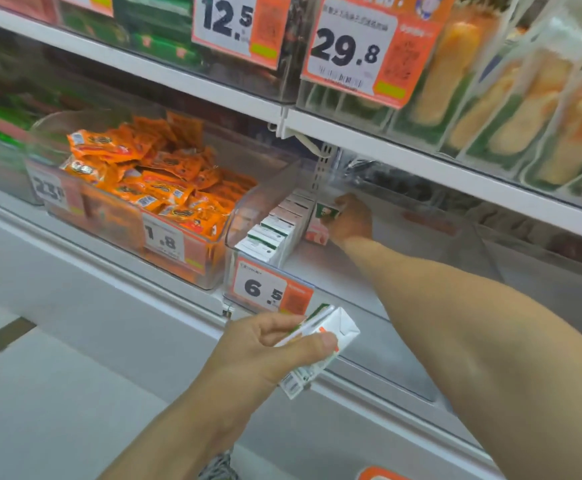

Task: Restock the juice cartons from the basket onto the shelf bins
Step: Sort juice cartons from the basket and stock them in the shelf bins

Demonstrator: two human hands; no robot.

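Observation:
My left hand [275, 344] holds a white juice carton [320, 348] with green and orange print, tilted, just in front of the shelf's lower edge. My right hand [350, 220] reaches deep into a clear shelf bin [248, 209] and grips another carton [324, 220] with a green top, upright at the back of the bin. A row of white and green cartons [275, 233] lines the bin's left side. The bin carries a 6.5 price tag [268, 289]. The basket is out of sight.
To the left stands a clear bin of orange snack packets [151, 181] tagged 1.8. The shelf above [386, 133] holds packaged goods behind 12.5 and 29.8 tags. An orange object [379, 474] peeks in at the bottom edge. A shoe [220, 467] shows below.

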